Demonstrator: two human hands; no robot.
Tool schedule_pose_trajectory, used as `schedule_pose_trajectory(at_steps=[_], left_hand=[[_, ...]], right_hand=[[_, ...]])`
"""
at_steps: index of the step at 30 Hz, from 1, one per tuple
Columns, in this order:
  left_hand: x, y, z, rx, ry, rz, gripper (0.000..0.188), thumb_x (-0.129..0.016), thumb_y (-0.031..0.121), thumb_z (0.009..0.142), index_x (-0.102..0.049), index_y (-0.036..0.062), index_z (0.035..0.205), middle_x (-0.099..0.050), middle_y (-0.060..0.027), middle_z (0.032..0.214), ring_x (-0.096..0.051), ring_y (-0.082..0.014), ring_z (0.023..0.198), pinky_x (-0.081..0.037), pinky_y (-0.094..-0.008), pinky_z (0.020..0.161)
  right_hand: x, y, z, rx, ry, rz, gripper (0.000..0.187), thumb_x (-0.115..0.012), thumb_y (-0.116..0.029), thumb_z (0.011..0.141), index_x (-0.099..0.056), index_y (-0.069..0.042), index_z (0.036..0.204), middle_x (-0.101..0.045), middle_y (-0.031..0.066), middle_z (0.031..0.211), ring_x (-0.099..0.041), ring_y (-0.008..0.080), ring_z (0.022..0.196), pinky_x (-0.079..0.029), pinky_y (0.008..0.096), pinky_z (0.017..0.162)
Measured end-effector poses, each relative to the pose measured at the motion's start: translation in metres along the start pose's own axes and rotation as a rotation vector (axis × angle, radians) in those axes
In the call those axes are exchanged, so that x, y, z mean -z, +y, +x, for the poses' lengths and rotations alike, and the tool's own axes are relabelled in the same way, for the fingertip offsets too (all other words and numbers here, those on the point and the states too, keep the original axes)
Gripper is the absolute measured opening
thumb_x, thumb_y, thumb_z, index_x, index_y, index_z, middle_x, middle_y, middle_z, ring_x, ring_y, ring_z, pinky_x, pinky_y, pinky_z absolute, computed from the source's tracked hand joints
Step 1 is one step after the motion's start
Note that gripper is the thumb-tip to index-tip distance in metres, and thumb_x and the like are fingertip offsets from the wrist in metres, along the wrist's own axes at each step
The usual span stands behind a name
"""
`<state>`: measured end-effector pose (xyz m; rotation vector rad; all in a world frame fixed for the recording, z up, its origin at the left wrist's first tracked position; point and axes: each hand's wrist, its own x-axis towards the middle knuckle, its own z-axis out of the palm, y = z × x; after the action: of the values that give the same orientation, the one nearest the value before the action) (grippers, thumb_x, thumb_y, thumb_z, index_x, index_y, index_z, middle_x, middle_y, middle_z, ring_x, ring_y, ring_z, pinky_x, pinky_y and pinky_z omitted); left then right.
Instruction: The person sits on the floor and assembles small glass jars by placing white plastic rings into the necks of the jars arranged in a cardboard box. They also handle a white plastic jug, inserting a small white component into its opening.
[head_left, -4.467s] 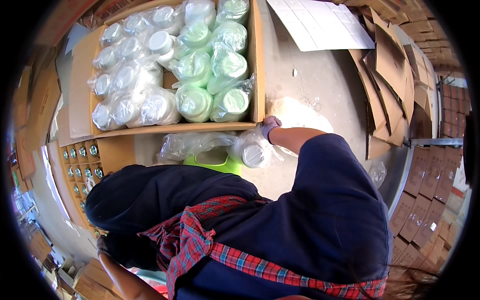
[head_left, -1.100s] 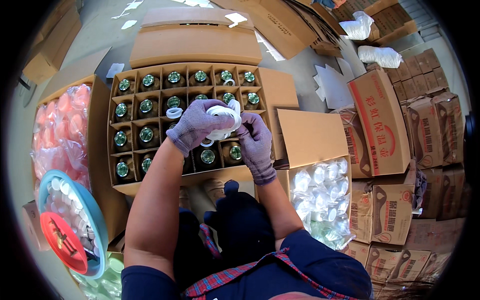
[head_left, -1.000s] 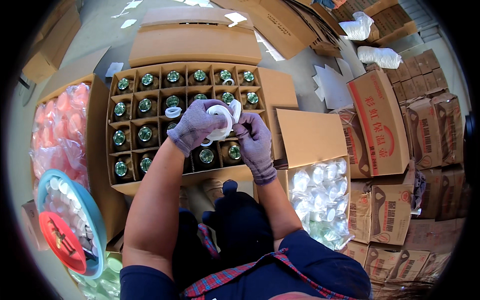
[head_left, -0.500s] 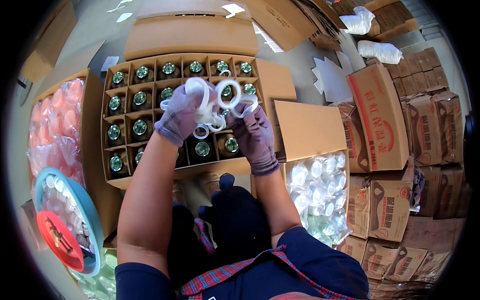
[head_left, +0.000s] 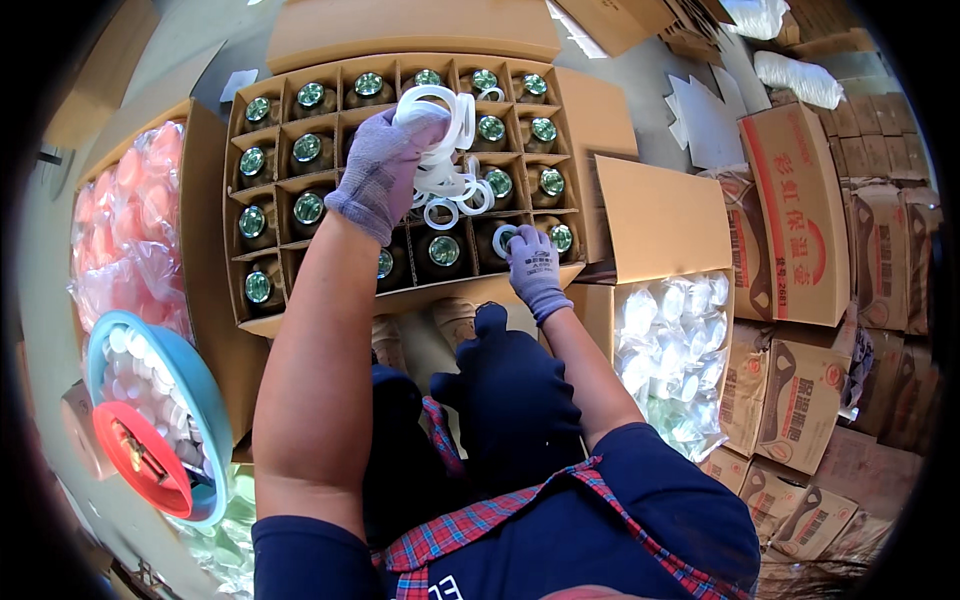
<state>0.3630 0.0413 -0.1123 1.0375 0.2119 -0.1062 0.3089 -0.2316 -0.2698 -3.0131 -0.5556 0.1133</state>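
Observation:
My left hand (head_left: pixel 385 168), in a purple knit glove, is closed round a bunch of white plastic rings (head_left: pixel 438 178) above a divided carton (head_left: pixel 420 293). Some rings dangle from the bunch over the cells. My right hand (head_left: pixel 537 266), gloved alike, pinches a single white ring (head_left: pixel 498 243) low over a cell in the front row, near the right corner. Bottles with shiny silver-green tops, such as this front-row bottle (head_left: pixel 443 251), stand upright in the cells. Another white ring (head_left: pixel 491 94) lies round or beside a bottle top in the back row; I cannot tell which.
To the left stands a carton of bagged pink caps (head_left: pixel 130 215). Nearer is a blue basin (head_left: pixel 215 440) of white caps, with a red bowl (head_left: pixel 140 455) on it. At right are a carton of bagged clear parts (head_left: pixel 670 340) and stacked brown cartons (head_left: pixel 800 400).
My right hand has left the bunch and moved down and right to the front row with one ring. My left hand keeps the others. The whole view has shifted slightly.

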Motion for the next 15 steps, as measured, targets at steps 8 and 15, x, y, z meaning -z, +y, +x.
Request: schedule_pose_trajectory(at_steps=[8, 15], left_hand=[[-0.01, -0.005, 0.004, 0.04, -0.084, 0.092, 0.035, -0.075, 0.017, 0.078, -0.064, 0.0007, 0.108, -0.067, -0.0068, 0.096, -0.064, -0.015, 0.081, -0.054, -0.0311, 0.073], [-0.021, -0.006, 0.001, 0.117, -0.074, 0.129, 0.037, -0.076, 0.016, 0.076, -0.065, -0.0007, 0.107, -0.068, -0.0077, 0.092, -0.064, -0.0143, 0.077, -0.053, -0.0301, 0.068]], right_hand=[[-0.005, 0.005, -0.006, -0.038, 0.096, 0.006, 0.031, -0.069, -0.017, 0.072, -0.065, -0.009, 0.101, -0.055, 0.0092, 0.118, -0.053, 0.0307, 0.108, -0.042, 0.0433, 0.092], [0.003, 0.009, 0.004, -0.059, -0.045, 0.256, 0.038, -0.067, -0.013, 0.076, -0.061, -0.005, 0.112, -0.056, 0.0137, 0.12, -0.056, 0.0339, 0.105, -0.046, 0.0438, 0.092]])
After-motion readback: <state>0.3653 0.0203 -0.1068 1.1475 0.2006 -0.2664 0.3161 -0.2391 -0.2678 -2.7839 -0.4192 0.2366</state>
